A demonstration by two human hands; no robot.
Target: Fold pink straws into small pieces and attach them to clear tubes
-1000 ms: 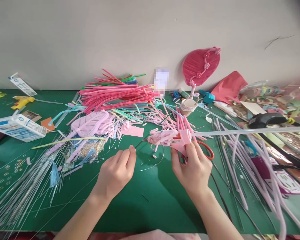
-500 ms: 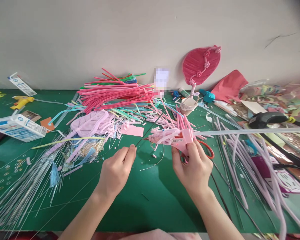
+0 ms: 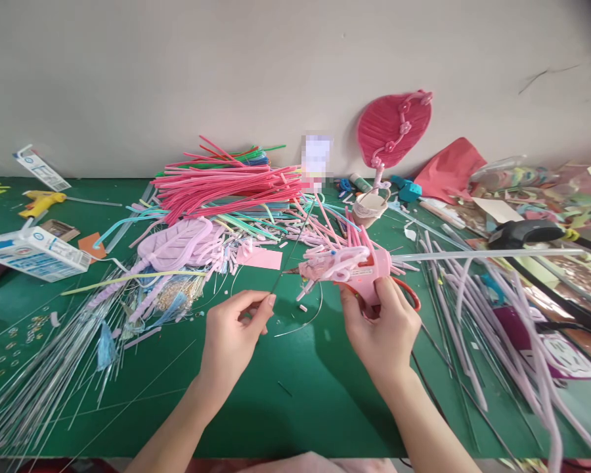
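We have our two hands over the green table (image 3: 305,401), between its front edge and its middle. Our left hand (image 3: 234,332) pinches a thin dark stick (image 3: 292,248) with its thumb and finger. The stick slants up from our fingers toward the table's back edge. Our right hand (image 3: 384,325) is wrapped around the handle of a pink glue gun (image 3: 375,266). Its tip points left, right by the stick, but we can't tell if they touch. A long, clear glue stick (image 3: 473,254) pokes out of the gun's back toward the table's right side.

Behind our hands we see a small pink card (image 3: 259,257). Past it, near the back edge, is a big pile of pink and red fuzzy sticks (image 3: 226,190). A red leaf shape (image 3: 394,131) stands up in a little pot (image 3: 368,207) by the back edge. Lots of shiny wires (image 3: 39,381) spread out toward the front left corner, and pale purple fuzzy sticks (image 3: 464,328) lie on the right side.
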